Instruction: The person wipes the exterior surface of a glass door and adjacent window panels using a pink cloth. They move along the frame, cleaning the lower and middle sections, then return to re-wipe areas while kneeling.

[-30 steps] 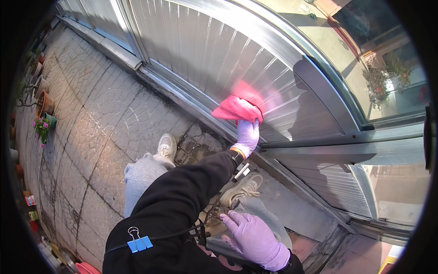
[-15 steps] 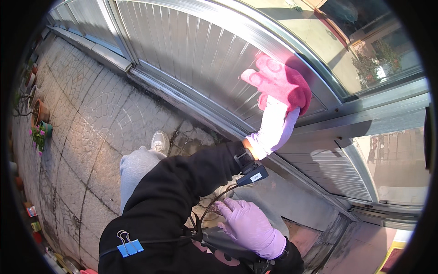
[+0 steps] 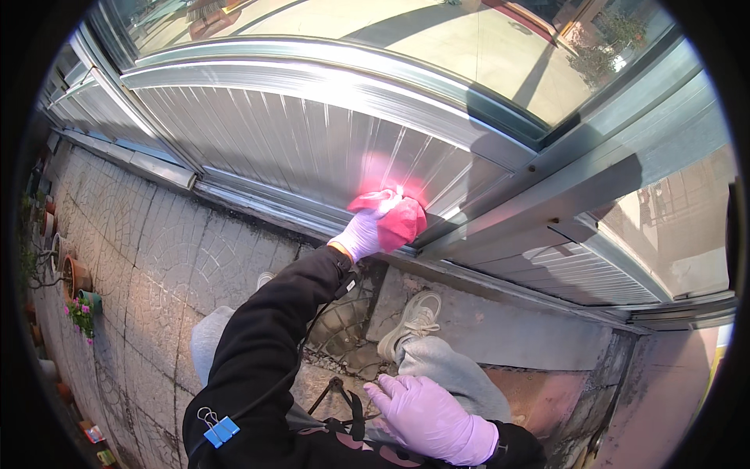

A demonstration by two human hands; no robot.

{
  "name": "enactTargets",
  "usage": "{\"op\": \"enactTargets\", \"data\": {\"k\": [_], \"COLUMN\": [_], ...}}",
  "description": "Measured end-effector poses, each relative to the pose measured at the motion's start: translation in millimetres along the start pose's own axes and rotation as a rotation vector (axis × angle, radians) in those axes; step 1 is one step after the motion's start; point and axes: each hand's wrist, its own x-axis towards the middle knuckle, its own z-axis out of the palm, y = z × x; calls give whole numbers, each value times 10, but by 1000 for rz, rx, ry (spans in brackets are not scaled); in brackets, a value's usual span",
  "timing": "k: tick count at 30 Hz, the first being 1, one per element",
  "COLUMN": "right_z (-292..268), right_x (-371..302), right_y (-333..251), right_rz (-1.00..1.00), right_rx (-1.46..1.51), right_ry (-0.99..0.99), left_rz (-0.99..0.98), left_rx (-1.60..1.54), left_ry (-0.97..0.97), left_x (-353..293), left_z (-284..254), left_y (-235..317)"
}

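Observation:
My left hand [image 3: 360,235], in a lilac glove, is closed on a pink cloth [image 3: 403,223]. It presses the cloth to the lower part of a ribbed metal door panel [image 3: 258,133], near the bottom rail. Sunlight throws a pink glow on the ribs just above the cloth. The fingers are partly covered by its folds. Close to my body, my right hand [image 3: 432,416], gloved the same way, hovers over my lap with fingers loosely bent and slightly apart. Nothing shows in it. A black cord runs along my left sleeve, where a blue binder clip [image 3: 221,431] is fastened.
Glass panes [image 3: 375,31] rise above the panel, and a metal post [image 3: 539,203] stands right of it. A stone step [image 3: 500,320] lies below, by my shoe [image 3: 414,322]. Potted plants [image 3: 78,277] line the left of the paving [image 3: 148,234].
My left hand and the cloth have moved down and to the left, from the panel's upper right to its lower part. The view has shifted; my right hand stays low, its fingers more bent.

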Motion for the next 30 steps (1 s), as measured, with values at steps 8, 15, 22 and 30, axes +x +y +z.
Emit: {"op": "enactTargets", "data": {"k": [8, 15, 22, 30], "right_z": [40, 75, 60, 111], "right_x": [142, 178, 216, 69], "right_y": [67, 105, 54, -66], "right_rz": [75, 69, 82, 13], "right_rx": [45, 69, 84, -9], "right_ry": [-81, 2, -86, -13], "left_rz": [51, 141, 328, -280], "left_rx": [-366, -46, 273, -281], "left_ry": [-17, -192, -418, -197], "left_x": [739, 416, -168, 302], "left_z": [-193, 167, 548, 130], "left_y": [489, 263, -171, 675]}}
